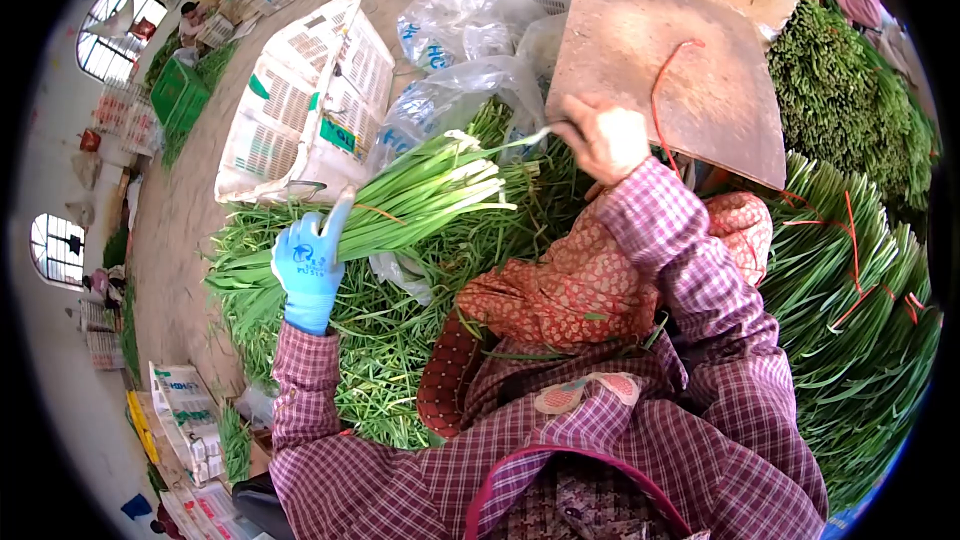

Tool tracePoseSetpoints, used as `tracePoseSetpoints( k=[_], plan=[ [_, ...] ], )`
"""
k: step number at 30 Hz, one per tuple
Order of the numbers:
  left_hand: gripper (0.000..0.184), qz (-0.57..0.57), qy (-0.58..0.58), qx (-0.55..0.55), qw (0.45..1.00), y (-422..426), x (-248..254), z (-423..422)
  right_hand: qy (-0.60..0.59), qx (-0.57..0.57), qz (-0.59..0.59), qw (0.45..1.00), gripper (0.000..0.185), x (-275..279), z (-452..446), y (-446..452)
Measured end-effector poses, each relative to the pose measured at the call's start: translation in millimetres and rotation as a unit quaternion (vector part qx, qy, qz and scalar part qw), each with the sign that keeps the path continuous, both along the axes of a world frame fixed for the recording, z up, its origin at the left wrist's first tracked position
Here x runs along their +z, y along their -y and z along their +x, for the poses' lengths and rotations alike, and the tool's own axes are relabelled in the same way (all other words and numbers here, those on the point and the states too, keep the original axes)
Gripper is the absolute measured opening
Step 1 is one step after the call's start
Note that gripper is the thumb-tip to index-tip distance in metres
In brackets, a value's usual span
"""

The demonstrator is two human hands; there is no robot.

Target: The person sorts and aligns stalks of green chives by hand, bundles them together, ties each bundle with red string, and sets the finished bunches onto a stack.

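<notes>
My left hand (310, 265), in a blue glove, is wrapped round a bunch of long green stalks (420, 200) with pale ends pointing right. A thin red tie lies across the bunch. My bare right hand (605, 135) pinches the white end of a single stalk that stretches out from the bunch. Just beyond that hand is a brown board (670, 60) with a red string (657, 90) hanging over it. Loose green leaves (385, 370) are heaped below the bunch.
A white crate (310, 100) stands at the upper left, beside clear plastic bags (460, 90). Tied green bundles (850, 320) are stacked at the right, with more greens (840, 90) behind. A person (190, 22) is in the far left background.
</notes>
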State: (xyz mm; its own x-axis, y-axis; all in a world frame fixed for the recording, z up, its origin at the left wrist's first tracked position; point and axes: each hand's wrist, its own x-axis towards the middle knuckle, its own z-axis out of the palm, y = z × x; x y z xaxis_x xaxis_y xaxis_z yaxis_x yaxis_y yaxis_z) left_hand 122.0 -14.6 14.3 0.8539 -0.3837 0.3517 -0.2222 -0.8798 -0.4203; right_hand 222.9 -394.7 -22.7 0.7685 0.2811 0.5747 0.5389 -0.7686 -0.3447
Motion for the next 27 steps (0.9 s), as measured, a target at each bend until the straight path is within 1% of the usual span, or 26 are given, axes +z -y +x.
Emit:
tracePoseSetpoints(
  k=[1, 2, 3, 4, 5, 6, 8, 9, 10, 11, 12, 13, 14, 15, 16, 17, 18, 19, 20, 21, 23, 24, 26, 27],
  plan=[
    [0.093, 0.020, 0.009, 0.018, 1.000, -9, 0, -3, -0.044, -0.029, -0.040, 0.998, 0.016, -5, 1, 13],
    [0.093, 0.040, 0.018, 0.036, 0.998, -16, -1, -7, -0.082, -0.082, -0.106, 0.988, 0.018, -12, 1, 24],
    [0.091, 0.038, 0.025, 0.046, 0.998, -17, 4, -12, -0.206, -0.123, -0.180, 0.954, 0.022, -13, 4, 33],
    [0.091, 0.039, 0.025, 0.050, 0.998, -22, 5, -16, -0.269, -0.168, -0.254, 0.914, 0.019, -35, 16, 46],
    [0.089, 0.034, 0.042, 0.042, 0.998, -28, 7, -18, -0.264, -0.191, -0.324, 0.888, 0.019, -43, 18, 56],
    [0.087, 0.029, 0.059, 0.033, 0.997, -32, 9, -20, -0.317, -0.218, -0.373, 0.844, 0.019, -26, 14, 51],
    [0.083, 0.025, 0.066, 0.041, 0.997, -37, 14, -26, -0.328, -0.185, -0.421, 0.825, 0.024, -16, 12, 54],
    [0.082, 0.037, 0.069, 0.050, 0.996, -39, 16, -27, -0.300, -0.170, -0.421, 0.839, 0.029, -17, 11, 51],
    [0.082, 0.049, 0.072, 0.057, 0.995, -40, 17, -27, -0.332, -0.151, -0.350, 0.863, 0.028, 4, 6, 35],
    [0.079, 0.047, 0.090, 0.029, 0.994, -38, 17, -25, -0.362, -0.131, -0.277, 0.881, 0.027, 25, 1, 15],
    [0.079, 0.048, 0.089, 0.028, 0.995, -34, 17, -24, -0.263, -0.064, -0.232, 0.934, 0.029, 24, 0, 4],
    [0.077, 0.047, 0.085, 0.012, 0.995, -28, 19, -22, -0.165, 0.019, -0.142, 0.976, 0.033, 25, -1, -10],
    [0.076, 0.045, 0.083, -0.005, 0.996, -21, 21, -20, -0.115, 0.063, -0.080, 0.988, 0.038, 30, -2, -28],
    [0.070, 0.044, 0.077, -0.011, 0.996, -15, 22, -20, -0.131, 0.118, -0.033, 0.984, 0.045, 35, 0, -46],
    [0.070, 0.044, 0.077, -0.013, 0.996, -10, 22, -18, -0.154, 0.136, -0.020, 0.978, 0.051, 40, 1, -60],
    [0.067, 0.043, 0.088, -0.040, 0.994, -7, 22, -15, -0.154, 0.135, -0.039, 0.978, 0.056, 43, 4, -71],
    [0.065, 0.042, 0.099, -0.067, 0.992, -3, 22, -13, -0.173, 0.139, -0.033, 0.974, 0.060, 44, 6, -81],
    [0.060, 0.050, 0.106, -0.071, 0.991, 2, 24, -13, -0.145, 0.159, -0.027, 0.976, 0.059, 40, 8, -85],
    [0.060, 0.050, 0.105, -0.072, 0.991, 4, 24, -12, -0.117, 0.180, -0.022, 0.977, 0.058, 36, 9, -88],
    [0.061, 0.053, 0.105, -0.082, 0.990, 5, 25, -11, -0.118, 0.178, -0.022, 0.977, 0.058, 34, 12, -90],
    [0.061, 0.056, 0.106, -0.092, 0.989, 6, 25, -10, -0.229, 0.254, -0.026, 0.939, 0.047, 30, 19, -91],
    [0.061, 0.058, 0.100, -0.094, 0.989, 7, 25, -11, -0.230, 0.254, -0.026, 0.939, 0.047, 35, 16, -91],
    [0.061, 0.059, 0.094, -0.095, 0.989, 8, 22, -10, -0.245, 0.223, -0.040, 0.943, 0.034, 41, 8, -88],
    [0.064, 0.056, 0.094, -0.098, 0.989, 8, 19, -10, -0.200, 0.189, -0.074, 0.959, 0.028, 42, 1, -90]
  ],
)
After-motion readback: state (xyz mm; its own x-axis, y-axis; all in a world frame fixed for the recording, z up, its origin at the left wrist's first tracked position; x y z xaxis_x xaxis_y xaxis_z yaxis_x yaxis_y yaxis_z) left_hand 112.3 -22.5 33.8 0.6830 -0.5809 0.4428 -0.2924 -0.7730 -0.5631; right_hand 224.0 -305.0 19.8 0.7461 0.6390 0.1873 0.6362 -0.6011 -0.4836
